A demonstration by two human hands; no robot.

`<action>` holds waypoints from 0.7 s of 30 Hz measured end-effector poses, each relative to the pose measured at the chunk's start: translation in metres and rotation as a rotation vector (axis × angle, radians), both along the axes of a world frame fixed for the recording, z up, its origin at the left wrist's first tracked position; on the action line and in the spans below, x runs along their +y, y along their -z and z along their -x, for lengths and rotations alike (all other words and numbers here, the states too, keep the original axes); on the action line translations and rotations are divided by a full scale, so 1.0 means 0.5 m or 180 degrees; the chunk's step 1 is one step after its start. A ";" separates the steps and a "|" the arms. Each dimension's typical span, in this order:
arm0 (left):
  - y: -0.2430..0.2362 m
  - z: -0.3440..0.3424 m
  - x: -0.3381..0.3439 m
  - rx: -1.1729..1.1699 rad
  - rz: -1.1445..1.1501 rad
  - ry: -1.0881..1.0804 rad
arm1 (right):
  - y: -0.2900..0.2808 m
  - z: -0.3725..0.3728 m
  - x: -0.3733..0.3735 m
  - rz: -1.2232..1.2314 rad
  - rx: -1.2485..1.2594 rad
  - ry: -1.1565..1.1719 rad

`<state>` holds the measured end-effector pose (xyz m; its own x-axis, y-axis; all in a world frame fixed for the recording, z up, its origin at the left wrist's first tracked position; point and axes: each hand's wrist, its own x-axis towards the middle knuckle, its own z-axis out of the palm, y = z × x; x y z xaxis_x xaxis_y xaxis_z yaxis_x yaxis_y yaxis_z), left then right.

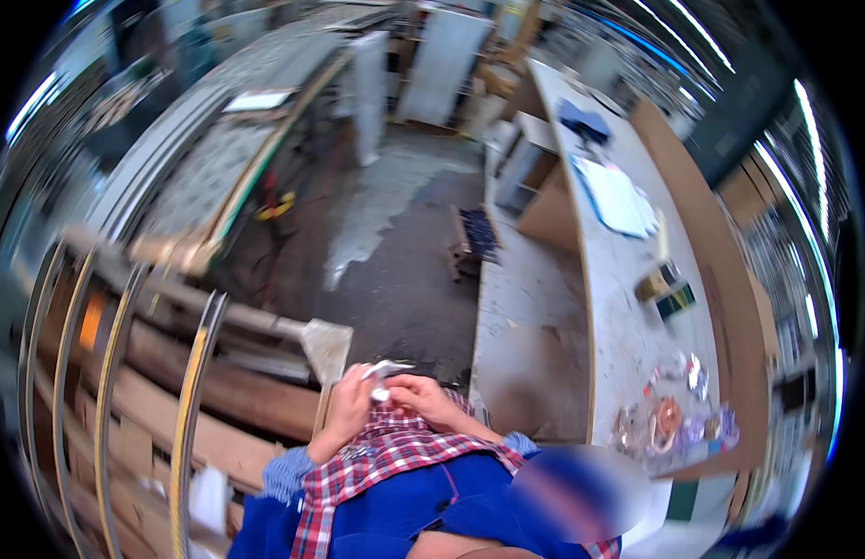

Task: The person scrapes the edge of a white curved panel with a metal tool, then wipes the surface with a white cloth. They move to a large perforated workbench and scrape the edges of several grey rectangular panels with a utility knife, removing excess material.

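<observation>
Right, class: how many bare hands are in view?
2: the left hand and the right hand, lower centre, with a white object between them. Others could be hidden in the blurred background.

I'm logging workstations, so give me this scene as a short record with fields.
Left hand: holding a small white item, kind unclear
Right hand: fingers at the same item, exact grip unclear
Clothing: plaid garment below the hands
Left side: barred rack
Right side: long pale table
On table: papers, green-and-tan box, orange-brown roll
Ahead: dark grey floor with a paler patch
</observation>
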<state>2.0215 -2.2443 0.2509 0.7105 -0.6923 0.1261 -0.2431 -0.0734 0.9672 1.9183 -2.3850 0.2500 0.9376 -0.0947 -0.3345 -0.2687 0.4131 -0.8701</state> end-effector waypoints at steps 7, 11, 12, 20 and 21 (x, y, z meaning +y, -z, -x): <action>0.090 -0.196 -0.109 0.1140 0.0332 -0.0527 | 0.082 -0.291 -0.179 -0.0015 -0.0179 -0.0115; 0.084 -0.366 -0.301 0.0090 -0.0261 -0.0581 | 0.123 -0.446 -0.332 0.0321 -0.0169 -0.0042; 0.078 -0.406 -0.344 0.0336 -0.0264 -0.0575 | 0.129 -0.492 -0.383 0.0443 -0.0145 -0.0155; 0.020 -0.671 -0.714 -0.0548 -0.0298 -0.1071 | 0.050 -0.833 -0.768 -0.0968 0.0082 -0.1161; 0.022 -0.699 -0.741 -0.0605 -0.0271 -0.1041 | 0.039 -0.866 -0.800 -0.1212 0.0130 -0.1231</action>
